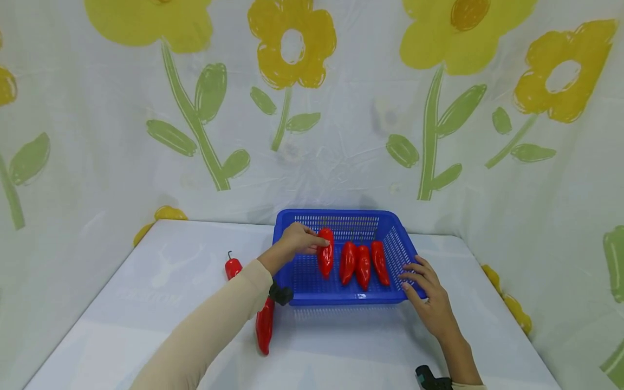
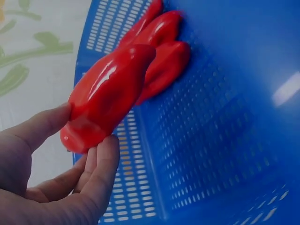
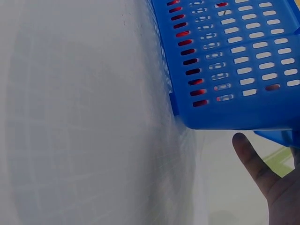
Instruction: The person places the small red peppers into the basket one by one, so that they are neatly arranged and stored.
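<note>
My left hand (image 1: 298,239) pinches a red chili pepper (image 1: 325,260) near its top end, between thumb and fingertips, over the left part of a blue plastic basket (image 1: 341,299). In the left wrist view that pepper (image 2: 105,96) hangs clear of the fingers at its pointed end. Three more red peppers (image 1: 363,266) lie side by side on the basket floor. At the basket's front right corner my right hand (image 1: 431,298) rests with loosely extended fingers over the rim. From the right wrist camera, its thumb (image 3: 253,161) looks straight, beside the basket wall.
Left of the basket, a red pepper with a curved stem (image 1: 233,266) lies on the white table (image 1: 146,314), partly behind my left sleeve. Another red pepper (image 1: 265,327) lies nearer me. A curtain with printed flowers (image 1: 341,162) hangs behind the table.
</note>
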Demonstrator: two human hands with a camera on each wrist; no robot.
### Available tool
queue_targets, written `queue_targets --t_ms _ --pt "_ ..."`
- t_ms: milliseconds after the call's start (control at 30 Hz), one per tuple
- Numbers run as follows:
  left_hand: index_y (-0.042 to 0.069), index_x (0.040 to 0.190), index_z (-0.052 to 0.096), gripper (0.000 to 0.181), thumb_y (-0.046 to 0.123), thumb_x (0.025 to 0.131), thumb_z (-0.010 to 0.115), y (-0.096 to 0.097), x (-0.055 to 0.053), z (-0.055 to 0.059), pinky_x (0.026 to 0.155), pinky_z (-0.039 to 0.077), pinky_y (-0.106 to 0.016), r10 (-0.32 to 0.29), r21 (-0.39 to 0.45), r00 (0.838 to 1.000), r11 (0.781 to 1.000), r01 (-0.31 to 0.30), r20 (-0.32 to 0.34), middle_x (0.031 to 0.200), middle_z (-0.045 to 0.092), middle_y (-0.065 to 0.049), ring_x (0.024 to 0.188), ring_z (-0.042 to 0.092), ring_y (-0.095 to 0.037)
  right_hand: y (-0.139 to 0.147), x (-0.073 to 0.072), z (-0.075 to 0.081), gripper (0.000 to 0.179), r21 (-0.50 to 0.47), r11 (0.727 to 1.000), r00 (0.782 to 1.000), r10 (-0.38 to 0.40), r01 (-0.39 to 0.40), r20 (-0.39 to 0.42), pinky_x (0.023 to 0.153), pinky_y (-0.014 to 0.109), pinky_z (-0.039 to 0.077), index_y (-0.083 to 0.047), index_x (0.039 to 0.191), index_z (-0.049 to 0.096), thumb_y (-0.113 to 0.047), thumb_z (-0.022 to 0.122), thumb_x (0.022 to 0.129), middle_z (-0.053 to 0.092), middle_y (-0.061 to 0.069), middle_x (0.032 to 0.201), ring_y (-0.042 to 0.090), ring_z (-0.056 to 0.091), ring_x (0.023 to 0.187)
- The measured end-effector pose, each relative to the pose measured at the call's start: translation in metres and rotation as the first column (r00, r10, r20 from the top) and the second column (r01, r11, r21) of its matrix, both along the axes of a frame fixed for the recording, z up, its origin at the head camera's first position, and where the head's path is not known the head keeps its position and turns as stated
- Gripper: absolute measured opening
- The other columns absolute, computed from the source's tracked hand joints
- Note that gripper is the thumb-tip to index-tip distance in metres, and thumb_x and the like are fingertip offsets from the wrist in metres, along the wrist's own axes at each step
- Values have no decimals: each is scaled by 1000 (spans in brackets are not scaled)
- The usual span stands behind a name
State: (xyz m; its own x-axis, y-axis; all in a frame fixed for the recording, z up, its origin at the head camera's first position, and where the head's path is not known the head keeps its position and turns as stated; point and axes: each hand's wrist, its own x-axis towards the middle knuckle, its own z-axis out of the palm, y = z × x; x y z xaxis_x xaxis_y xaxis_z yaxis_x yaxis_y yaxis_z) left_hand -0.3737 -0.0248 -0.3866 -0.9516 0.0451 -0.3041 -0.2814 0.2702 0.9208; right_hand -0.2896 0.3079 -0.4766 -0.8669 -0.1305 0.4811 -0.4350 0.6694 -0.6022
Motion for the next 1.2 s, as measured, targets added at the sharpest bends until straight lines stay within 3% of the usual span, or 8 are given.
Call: queue_targets --t_ms 133,300,433,600,867,1100,1200 --pt "-8 114 61 44 10 81 84 6 -4 2 87 58 -40 -6 -4 1000 1000 6 4 106 68 -21 89 74 -29 1 0 0 17 2 1000 1000 -2 2 -4 102 74 32 -12 111 73 -15 65 97 53 8 141 30 24 148" --pt "-8 114 61 44 10 81 84 15 -9 3 79 60 -34 -34 -56 999 998 34 -2 106 68 -21 90 73 -29 2 1 -1 17 0 1000 1000 -2 2 -7 101 75 32 -12 111 73 -14 64 96 54 8 141 28 24 148" --pt "-11 118 59 46 5 81 83 20 -14 3 83 59 -38 -17 -31 1000 999 17 9 108 67 -23 92 73 -32 3 1 -1 17 -1 1000 1000 2 -2 -11 103 74 32 -12 111 73 -14 65 96 54 8 140 26 24 148" --pt "-11 127 53 57 6 81 83 25 -23 -5 88 57 -42 -16 -81 998 996 20 55 109 64 -23 93 72 -33 3 1 -2 17 -16 1000 1000 12 -12 -6 104 74 30 -11 111 72 -15 65 97 54 7 140 29 23 148" --pt "-11 112 59 45 1 77 85 29 -37 -23 83 59 -41 -12 -157 994 987 29 113 98 65 -20 87 71 -32 2 1 -1 17 -10 1000 1000 13 -13 -8 103 74 31 -9 110 72 -15 65 97 54 7 140 32 24 147" --pt "-14 124 52 56 -4 78 82 37 -30 -25 88 57 -43 -14 -93 984 995 31 178 103 66 -24 100 69 -36 3 0 -1 17 -11 1000 1000 23 -24 -18 105 73 30 -8 110 72 -14 65 97 54 8 140 30 25 147" --pt "-12 123 54 51 -4 80 80 39 -32 -28 91 56 -43 -29 -100 973 994 53 229 104 63 -24 104 67 -38 2 -1 -2 16 -11 1000 1000 22 -22 -21 104 73 31 -7 110 72 -14 65 97 54 8 140 29 25 147"
